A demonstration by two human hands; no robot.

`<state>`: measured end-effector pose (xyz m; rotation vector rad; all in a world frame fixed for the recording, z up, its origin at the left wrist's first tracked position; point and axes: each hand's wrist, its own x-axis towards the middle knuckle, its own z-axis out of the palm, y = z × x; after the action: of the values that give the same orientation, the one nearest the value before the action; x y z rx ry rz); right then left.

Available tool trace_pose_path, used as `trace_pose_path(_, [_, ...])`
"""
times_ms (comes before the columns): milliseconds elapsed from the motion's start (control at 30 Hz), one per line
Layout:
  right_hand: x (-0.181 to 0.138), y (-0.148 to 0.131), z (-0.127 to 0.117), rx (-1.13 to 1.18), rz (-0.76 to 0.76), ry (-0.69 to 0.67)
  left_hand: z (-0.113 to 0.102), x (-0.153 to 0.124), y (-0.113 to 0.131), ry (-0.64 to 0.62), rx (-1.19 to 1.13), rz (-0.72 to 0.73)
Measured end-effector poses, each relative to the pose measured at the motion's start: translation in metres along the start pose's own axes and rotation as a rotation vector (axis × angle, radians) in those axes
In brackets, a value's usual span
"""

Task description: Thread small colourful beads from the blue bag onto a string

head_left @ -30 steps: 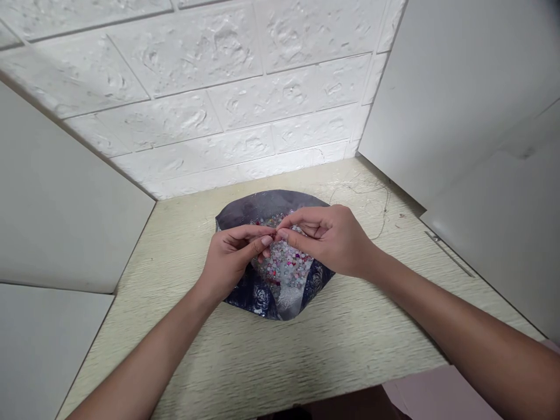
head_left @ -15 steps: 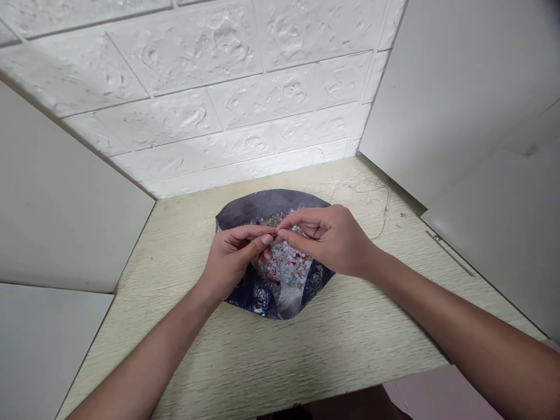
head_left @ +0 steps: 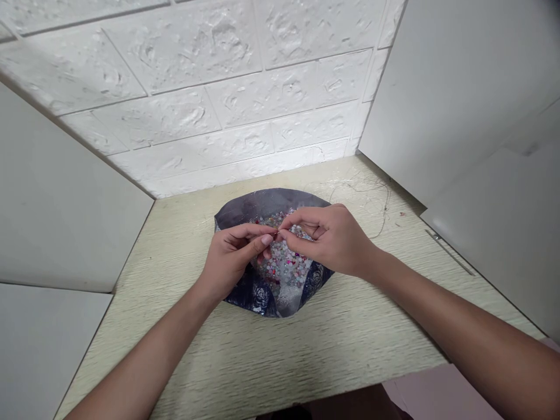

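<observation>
An open bag (head_left: 273,201), grey inside with dark blue rose-patterned sides, lies on the table. Many loose beads (head_left: 286,262) in white, clear, red and pink fill its middle. Over them, my left hand (head_left: 234,251) pinches with thumb and forefinger. Its other fingers curl below. My right hand (head_left: 335,242) meets it there, thumb and forefinger pinched too, the tips of both hands almost touching. A tiny reddish thing, perhaps a bead, shows at the left fingertips. What the right fingertips hold is too small to make out.
The pale wood-grain table (head_left: 184,350) runs back to a white brick-patterned wall (head_left: 245,134). Thin loose thread (head_left: 385,204) lies tangled at the back right. White panels (head_left: 459,116) stand at both sides. A thin metal strip (head_left: 450,254) lies along the right edge.
Both hands stay pinched over the beads, almost still. The right fingertips have drawn very slightly away from the left ones.
</observation>
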<state>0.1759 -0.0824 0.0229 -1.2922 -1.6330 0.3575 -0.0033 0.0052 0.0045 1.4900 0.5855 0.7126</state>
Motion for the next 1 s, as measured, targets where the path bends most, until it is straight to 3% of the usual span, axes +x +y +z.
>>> trace_pose_path(300, [0.0002,0.0033,0.0005,-0.159,-0.092,-0.051,0.0026,-0.0008,0.0030,0.033,0.097,0.032])
trace_pose_path(733, [0.0011,0.0002,-0.0049,-0.250,-0.002,-0.290,0.0076,-0.0036,0.0062,-0.082,0.202,0.123])
trace_pose_path(1000, [0.0005,0.0078,-0.0020,-0.240,-0.044,-0.256,0.0084,-0.0045,0.0060,0.000,0.371,0.080])
